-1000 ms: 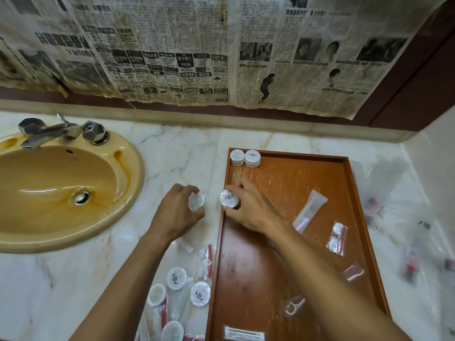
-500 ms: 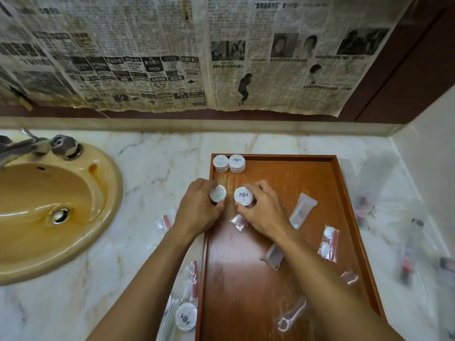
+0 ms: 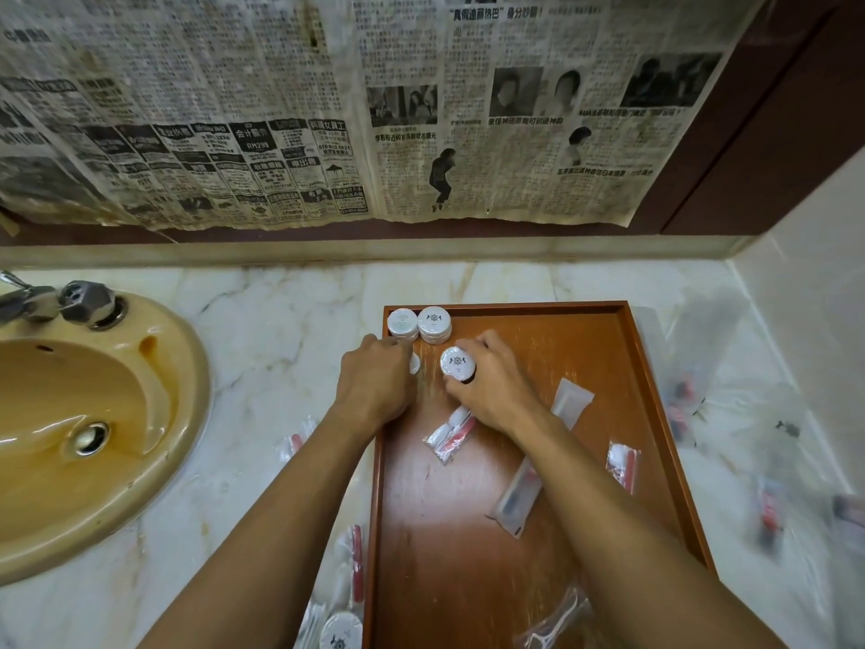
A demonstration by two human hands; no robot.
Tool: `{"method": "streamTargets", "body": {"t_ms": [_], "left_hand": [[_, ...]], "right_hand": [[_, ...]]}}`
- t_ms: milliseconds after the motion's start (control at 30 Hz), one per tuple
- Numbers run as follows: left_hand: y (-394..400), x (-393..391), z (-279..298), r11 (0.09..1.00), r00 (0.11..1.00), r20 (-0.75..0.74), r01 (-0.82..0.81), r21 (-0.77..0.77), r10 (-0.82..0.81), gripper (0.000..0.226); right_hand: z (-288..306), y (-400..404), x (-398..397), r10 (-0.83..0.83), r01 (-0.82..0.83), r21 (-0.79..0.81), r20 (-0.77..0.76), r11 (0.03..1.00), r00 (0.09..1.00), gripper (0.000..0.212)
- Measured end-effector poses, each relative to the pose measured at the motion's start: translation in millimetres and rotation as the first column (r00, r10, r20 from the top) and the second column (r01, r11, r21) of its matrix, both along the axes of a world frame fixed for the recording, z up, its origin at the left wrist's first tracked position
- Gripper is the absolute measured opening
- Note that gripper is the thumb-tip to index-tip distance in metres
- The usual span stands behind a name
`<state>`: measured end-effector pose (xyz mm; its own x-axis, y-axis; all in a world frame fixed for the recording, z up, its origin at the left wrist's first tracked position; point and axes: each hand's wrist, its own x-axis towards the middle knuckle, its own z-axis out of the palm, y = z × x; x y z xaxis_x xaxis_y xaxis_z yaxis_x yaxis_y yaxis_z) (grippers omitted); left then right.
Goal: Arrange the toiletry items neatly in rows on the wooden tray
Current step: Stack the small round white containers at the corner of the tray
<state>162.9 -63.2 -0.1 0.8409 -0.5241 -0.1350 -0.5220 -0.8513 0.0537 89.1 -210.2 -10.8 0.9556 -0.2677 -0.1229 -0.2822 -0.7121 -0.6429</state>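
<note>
A wooden tray (image 3: 627,377) lies on the marble counter. Two small stacks of round white soaps (image 3: 420,323) stand in its far left corner. My right hand (image 3: 491,384) grips another round white soap (image 3: 458,363) just in front of them. My left hand (image 3: 377,381) holds a second soap (image 3: 414,363) at the tray's left edge; the hand hides most of it. Sachets (image 3: 450,433), a long plastic packet (image 3: 519,496), a white tube (image 3: 572,399) and a floss pick (image 3: 554,623) lie loose on the tray.
A yellow sink (image 3: 93,423) with a metal tap (image 3: 56,302) sits at the left. More soaps (image 3: 341,630) and red-and-white sachets (image 3: 355,569) lie on the counter left of the tray. Clear wrapped packets (image 3: 767,508) are scattered to its right. A wall with newspaper stands behind.
Both hands have moved further up the tray with their soaps, close to the two stacks in the far corner. The view has shifted slightly.
</note>
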Motion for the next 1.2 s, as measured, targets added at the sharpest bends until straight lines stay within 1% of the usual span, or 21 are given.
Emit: {"method": "streamTargets", "body": {"t_ms": [133,233,400,600,767,867,1000,1200], "left_hand": [[-0.2,-4.0,2.2,0.998,0.999,0.043,0.021,0.068,-0.023,0.023],[-1.2,-7.6,0.5,0.999,0.999,0.044,-0.011,0.033,0.009,0.024],[-1.3,-10.0,-7.9,0.999,0.991,0.123,-0.051,0.007,0.05,0.018],[3.1,-4.9,-21.2,0.995,0.985,0.159,-0.053,-0.084,0.066,0.009],[9.1,-6.8,-30.9,0.978,0.973,0.202,-0.07,-0.197,0.11,0.013],[9.3,-8.1,-31.4,0.968,0.977,0.164,-0.093,-0.234,0.134,0.019],[10.4,-7.5,-27.9,0.97,0.979,0.133,-0.127,-0.209,0.156,0.019],[6.6,-8.2,-19.7,0.96,0.976,0.05,-0.197,-0.199,0.21,0.024]], "right_hand": [[-4.6,1.0,2.4,0.012,-0.012,-0.002,-0.011,1.0,1.0,0.039],[-6.7,2.2,3.1,0.013,-0.013,0.002,-0.015,1.0,1.0,0.04],[-7.9,1.4,4.0,0.024,-0.024,0.004,-0.023,1.0,0.999,0.041],[-9.3,1.0,6.3,0.034,-0.034,0.002,-0.028,0.999,0.999,0.042],[-11.0,1.6,8.2,0.039,-0.039,-0.005,-0.019,0.999,0.999,0.043],[-11.8,2.1,9.4,0.039,-0.039,0.0,-0.018,0.999,0.999,0.045],[-13.2,4.7,11.0,0.025,-0.026,-0.003,-0.019,1.0,0.999,0.046],[-16.7,9.8,14.0,0.004,-0.008,-0.079,-0.053,0.997,0.999,0.048]]}}
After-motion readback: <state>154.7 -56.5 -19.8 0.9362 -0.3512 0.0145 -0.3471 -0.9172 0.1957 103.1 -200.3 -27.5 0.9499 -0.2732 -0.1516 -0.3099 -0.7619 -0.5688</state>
